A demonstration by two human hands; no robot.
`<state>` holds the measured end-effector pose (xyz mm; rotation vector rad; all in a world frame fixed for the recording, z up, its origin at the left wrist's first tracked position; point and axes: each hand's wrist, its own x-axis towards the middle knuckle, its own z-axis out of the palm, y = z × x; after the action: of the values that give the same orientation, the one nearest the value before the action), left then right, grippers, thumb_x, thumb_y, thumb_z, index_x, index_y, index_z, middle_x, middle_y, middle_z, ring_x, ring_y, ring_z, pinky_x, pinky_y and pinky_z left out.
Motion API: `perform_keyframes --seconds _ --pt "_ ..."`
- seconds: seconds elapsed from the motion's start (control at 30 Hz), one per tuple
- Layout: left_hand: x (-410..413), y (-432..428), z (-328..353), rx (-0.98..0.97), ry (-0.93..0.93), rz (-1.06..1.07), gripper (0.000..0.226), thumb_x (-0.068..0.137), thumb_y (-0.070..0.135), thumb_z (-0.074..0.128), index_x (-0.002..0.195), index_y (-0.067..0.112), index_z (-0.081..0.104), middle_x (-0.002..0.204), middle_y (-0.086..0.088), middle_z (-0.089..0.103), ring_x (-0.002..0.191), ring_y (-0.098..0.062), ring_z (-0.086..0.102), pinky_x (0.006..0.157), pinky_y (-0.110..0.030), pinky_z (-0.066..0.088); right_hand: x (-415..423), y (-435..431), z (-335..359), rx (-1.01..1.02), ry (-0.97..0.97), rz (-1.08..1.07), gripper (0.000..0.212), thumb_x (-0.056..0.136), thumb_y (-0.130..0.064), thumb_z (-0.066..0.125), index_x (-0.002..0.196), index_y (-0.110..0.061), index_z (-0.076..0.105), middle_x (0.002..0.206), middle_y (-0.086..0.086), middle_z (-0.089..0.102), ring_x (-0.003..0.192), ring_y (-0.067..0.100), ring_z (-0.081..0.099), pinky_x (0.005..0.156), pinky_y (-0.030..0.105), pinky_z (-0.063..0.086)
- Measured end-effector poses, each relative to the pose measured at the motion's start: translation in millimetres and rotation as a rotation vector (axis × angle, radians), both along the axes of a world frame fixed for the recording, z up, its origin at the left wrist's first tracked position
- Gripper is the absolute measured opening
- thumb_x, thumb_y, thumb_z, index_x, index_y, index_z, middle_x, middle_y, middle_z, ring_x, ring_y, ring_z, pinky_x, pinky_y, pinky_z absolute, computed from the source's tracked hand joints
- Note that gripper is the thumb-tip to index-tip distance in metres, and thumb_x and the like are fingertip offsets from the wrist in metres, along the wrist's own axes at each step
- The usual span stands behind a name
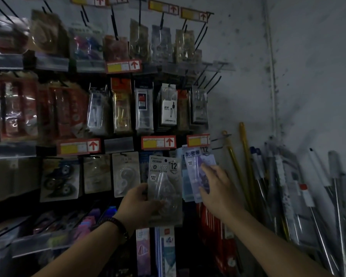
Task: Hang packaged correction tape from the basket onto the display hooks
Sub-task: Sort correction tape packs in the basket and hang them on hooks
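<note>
Correction tape pack (pixel 165 188), one: clasped at its lower edge by the left grip (pixel 140 200), held upright before the rack (pixel 118 145), hang hole (pixel 165 160) topmost for hooking; right grip (pixel 216 184), fingers straight, holding nothing, presses against the hung purple packs (pixel 198 166), seemingly to bare their hook.

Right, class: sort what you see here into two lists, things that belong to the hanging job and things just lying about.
Job: grey tape pack, held by the left hand; purple tape pack on the rack, touched by the right hand.
Lying about: compass pack; yellow poles; grey rods; price tags.
</note>
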<state>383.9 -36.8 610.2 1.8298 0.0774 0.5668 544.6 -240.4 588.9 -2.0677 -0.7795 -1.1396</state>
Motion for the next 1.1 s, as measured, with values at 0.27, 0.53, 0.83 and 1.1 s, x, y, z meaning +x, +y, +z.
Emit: perform_keyframes --seconds 0.27,0.53,0.83,1.1 --pt "3.4 -2.1 0.4 0.003 0.019 0.003 0.043 0.09 0.005 0.078 0.127 0.02 0.063 0.119 -0.005 0.076 0.106 -0.024 0.076 0.081 -0.038 0.066 1.1 5.0 14.5 -0.116 0.046 -0.052 0.079 0.097 -0.045 0.062 0.161 -0.041 0.017 0.146 -0.007 0.035 0.123 0.014 0.05 0.091 0.034 0.056" --pt "0.7 -1.4 2.9 0.002 0.012 0.01 0.045 0.088 0.005 0.081 0.127 0.02 0.063 0.12 -0.007 0.076 0.109 -0.026 0.076 0.092 -0.048 0.065 4.9 26.1 17.7 -0.146 0.131 -0.161 0.066 0.091 -0.033 0.074 0.146 -0.035 0.036 0.141 0.003 0.043 0.114 0.019 0.055 0.085 0.032 0.056" --pt "0.5 -11.1 6.2 -0.023 -0.01 0.01 0.039 0.092 0.006 0.076 0.127 0.019 0.063 0.123 -0.009 0.073 0.109 -0.027 0.074 0.096 -0.049 0.063 -27.1 21.0 -3.8 -0.054 -0.018 0.073 0.06 0.091 -0.066 0.045 0.141 -0.032 0.046 0.14 -0.008 0.04 0.123 0.012 0.05 0.095 0.035 0.055" --pt "8.7 -47.3 1.9 -0.043 -0.004 -0.083 0.031 0.091 0.011 0.081 0.117 0.021 0.068 0.111 -0.009 0.079 0.102 -0.03 0.078 0.09 -0.054 0.065 -59.1 8.9 -25.6 -0.11 0.016 0.158 0.086 0.092 -0.059 0.063 0.162 -0.043 0.016 0.136 -0.016 0.039 0.116 0.009 0.054 0.086 0.031 0.058"
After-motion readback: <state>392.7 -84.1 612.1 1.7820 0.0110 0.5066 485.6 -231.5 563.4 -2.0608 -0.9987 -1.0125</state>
